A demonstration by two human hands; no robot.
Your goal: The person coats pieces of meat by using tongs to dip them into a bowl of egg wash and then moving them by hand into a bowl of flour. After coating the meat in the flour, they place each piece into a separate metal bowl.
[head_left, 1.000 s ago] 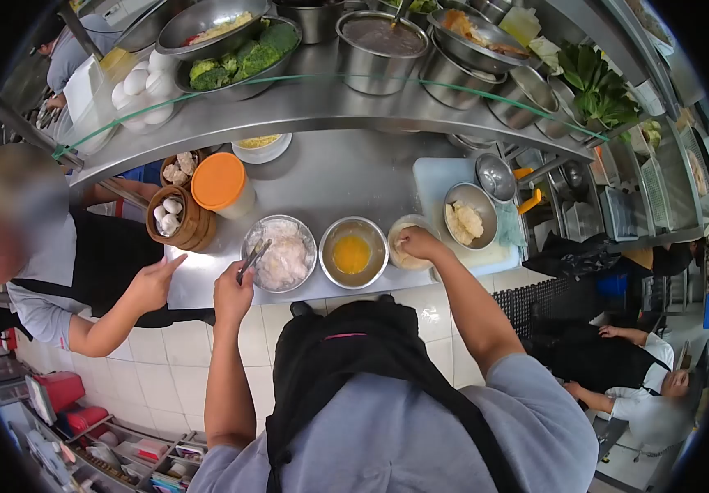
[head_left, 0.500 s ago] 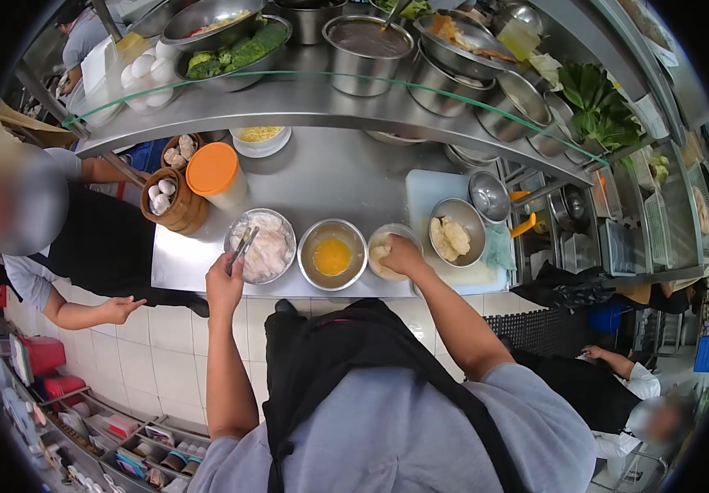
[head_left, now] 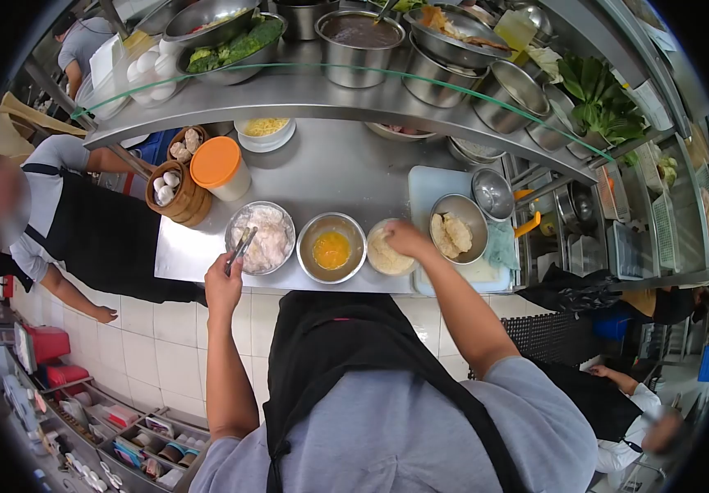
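My left hand (head_left: 225, 279) is closed around metal tongs (head_left: 243, 246), whose tips lie over pale, flour-coated pieces (head_left: 267, 240) in a metal bowl. To its right, a metal bowl (head_left: 310, 267) holds yellow beaten egg (head_left: 331, 250). My right hand (head_left: 406, 238) is over the right part of a bowl of pale crumbs (head_left: 386, 258); its fingertips are closed together, and whatever they hold is too small to make out. Right of that hand, coated pale pieces (head_left: 451, 236) sit in another metal bowl on a white cutting board (head_left: 432, 186).
A shelf (head_left: 322, 97) with pots and vegetables spans the back. An orange-lidded tub (head_left: 216, 164) and bamboo steamers (head_left: 188, 204) stand at the left. One co-worker (head_left: 100, 226) stands at the left, another (head_left: 609, 403) at the lower right. A green cloth (head_left: 499, 245) lies at the right.
My right hand has shifted slightly up and right over the crumbs, uncovering more of them. The left co-worker has turned and lowered an arm. My left hand still holds the tongs.
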